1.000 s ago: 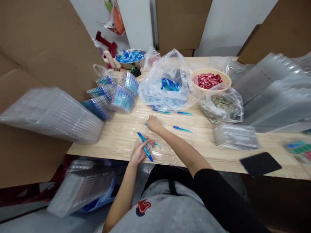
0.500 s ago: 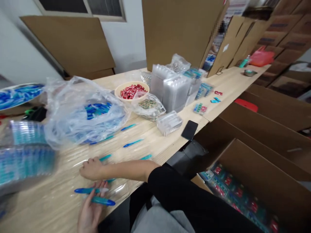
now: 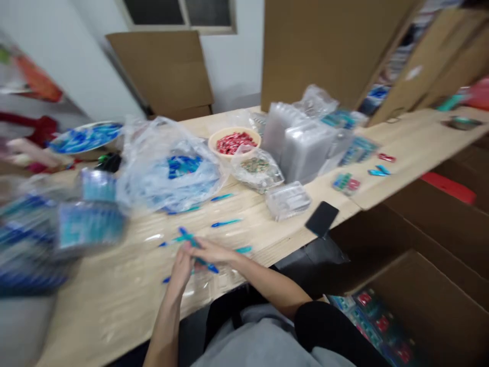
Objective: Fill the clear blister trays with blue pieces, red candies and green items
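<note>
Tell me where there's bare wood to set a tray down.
Bare wood lies at the right end, between a small red packet and a round metal dish, and front left, beside the left hand. Crowded: the back middle, with a clear plastic bag, a cream bowl of red sweets and stacked clear trays.

You've got a couple of slim blue plastic pieces (image 3: 208, 267) bunched in your left hand (image 3: 179, 270), kinda blurry, crossed at an angle with their ends poking out, and your right hand (image 3: 217, 252) lies across them, fingers (image 3: 194, 245) touching.
</note>
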{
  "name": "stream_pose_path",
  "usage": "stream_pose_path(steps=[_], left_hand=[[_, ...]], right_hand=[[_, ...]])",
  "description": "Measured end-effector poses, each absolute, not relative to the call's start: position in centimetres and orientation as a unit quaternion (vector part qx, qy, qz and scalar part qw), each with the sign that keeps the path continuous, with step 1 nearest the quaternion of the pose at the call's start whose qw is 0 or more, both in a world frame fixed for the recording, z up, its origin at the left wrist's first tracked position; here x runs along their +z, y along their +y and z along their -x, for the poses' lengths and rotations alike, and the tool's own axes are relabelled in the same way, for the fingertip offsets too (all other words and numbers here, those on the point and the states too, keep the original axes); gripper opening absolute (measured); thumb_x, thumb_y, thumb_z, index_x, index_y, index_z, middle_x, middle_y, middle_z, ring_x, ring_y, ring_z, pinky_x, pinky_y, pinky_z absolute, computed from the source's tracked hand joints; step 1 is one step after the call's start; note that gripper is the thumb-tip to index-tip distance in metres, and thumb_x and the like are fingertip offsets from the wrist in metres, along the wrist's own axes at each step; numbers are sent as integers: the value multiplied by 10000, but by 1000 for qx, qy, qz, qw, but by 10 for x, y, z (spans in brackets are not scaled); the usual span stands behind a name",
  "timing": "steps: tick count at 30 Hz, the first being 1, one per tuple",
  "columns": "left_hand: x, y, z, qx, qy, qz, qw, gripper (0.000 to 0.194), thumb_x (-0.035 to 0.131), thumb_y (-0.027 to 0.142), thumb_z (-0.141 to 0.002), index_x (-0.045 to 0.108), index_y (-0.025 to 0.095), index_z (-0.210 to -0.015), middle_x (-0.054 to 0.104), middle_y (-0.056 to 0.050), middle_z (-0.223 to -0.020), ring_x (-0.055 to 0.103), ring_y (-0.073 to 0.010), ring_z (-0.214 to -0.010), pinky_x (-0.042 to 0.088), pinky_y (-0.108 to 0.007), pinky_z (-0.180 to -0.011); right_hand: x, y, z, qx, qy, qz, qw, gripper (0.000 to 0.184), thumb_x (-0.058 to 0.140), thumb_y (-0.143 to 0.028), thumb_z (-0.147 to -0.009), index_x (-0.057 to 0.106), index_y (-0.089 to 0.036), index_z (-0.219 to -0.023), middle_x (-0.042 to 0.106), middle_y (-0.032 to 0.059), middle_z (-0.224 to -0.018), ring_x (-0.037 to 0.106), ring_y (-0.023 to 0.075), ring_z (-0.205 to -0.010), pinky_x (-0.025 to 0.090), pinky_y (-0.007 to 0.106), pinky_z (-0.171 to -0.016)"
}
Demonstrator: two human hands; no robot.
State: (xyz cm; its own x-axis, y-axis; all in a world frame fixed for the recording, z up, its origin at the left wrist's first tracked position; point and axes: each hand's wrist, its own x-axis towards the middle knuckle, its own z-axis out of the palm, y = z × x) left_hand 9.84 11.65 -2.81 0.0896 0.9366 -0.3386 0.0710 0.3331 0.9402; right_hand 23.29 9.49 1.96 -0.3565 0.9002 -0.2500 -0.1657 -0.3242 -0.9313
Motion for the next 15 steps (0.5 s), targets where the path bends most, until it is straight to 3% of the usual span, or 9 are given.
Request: stream_pose_path(steps=[3, 4, 7, 9, 12, 15], left_hand=[[-13, 116, -103, 328, 532, -459, 631, 102, 630, 266, -811, 676, 178, -787, 682, -56, -734, 651, -236, -903, 513, -296, -825], [-8, 121, -100, 323, 531, -483, 617, 167, 578, 282, -854, 684, 171, -788, 702, -82, -798, 654, -241, -941, 502, -307, -867], [4, 146, -76, 296, 616, -591, 428, 276, 428, 228, -916, 689, 154, -865, 702, -114, -1028, 629, -242, -1030, 469, -339, -936], [7, 163, -59, 271, 660, -612, 341, 239, 446, 160, -881, 680, 146, -838, 690, -118, -1061, 585, -252, -1103, 405, -356, -1013], [2, 184, -47, 202, 676, -646, 292, 207, 493, 104, -816, 650, 145, -688, 700, -118, -914, 585, -267, -1056, 367, -372, -1030], [-9, 195, -52, 131, 675, -682, 249, 182, 516, 103, -799, 642, 138, -673, 688, -132, -870, 582, -279, -1030, 347, -388, -1026]], right_hand=[[11, 88, -258, 718, -431, 403, 369, 230, 606, -383, -841, 504, -190, -769, 489, -91, -533, 407, 48, -376, 293, 146, -349], [6, 90, -265, 723, -428, 398, 367, 249, 623, -401, -824, 504, -188, -774, 488, -93, -536, 400, 44, -377, 285, 144, -346], [-12, 100, -275, 719, -409, 415, 380, 235, 618, -381, -828, 487, -189, -792, 461, -105, -518, 403, 40, -385, 296, 132, -360], [-22, 106, -272, 714, -392, 434, 384, 202, 568, -340, -869, 480, -184, -774, 474, -92, -513, 438, 47, -396, 340, 133, -382], [-30, 111, -257, 712, -363, 463, 383, 205, 457, -267, -930, 472, -175, -747, 547, -38, -563, 533, 77, -440, 454, 173, -450], [-34, 117, -241, 710, -336, 483, 386, 144, 426, -213, -940, 479, -167, -815, 646, 37, -756, 622, 111, -524, 542, 239, -523]])
